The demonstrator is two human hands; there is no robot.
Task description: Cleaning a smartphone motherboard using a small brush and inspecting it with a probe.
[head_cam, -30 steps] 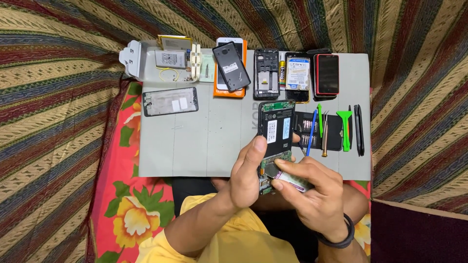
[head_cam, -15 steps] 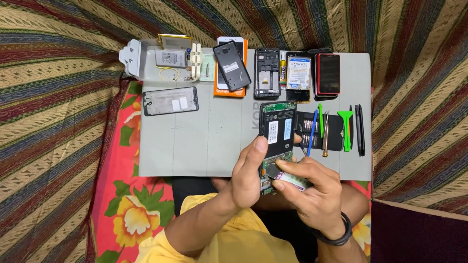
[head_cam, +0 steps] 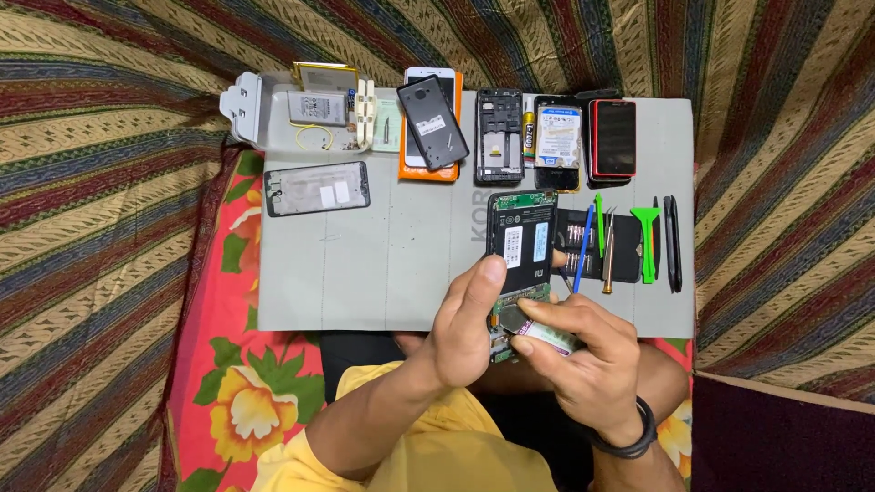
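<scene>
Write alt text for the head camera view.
Two bare hands, left hand and right hand, hold an opened phone over a grey mat. Other dismantled phones and pry tools lie along the mat.

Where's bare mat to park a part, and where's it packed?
Free: the grey mat centre-left, between the loose back panel, the opened phone held by the left hand, and the mat's near edge. Small strip below the tool set. Crowded: the far row of phones and the right-hand tools. Right hand works at the phone's lower end.
</scene>
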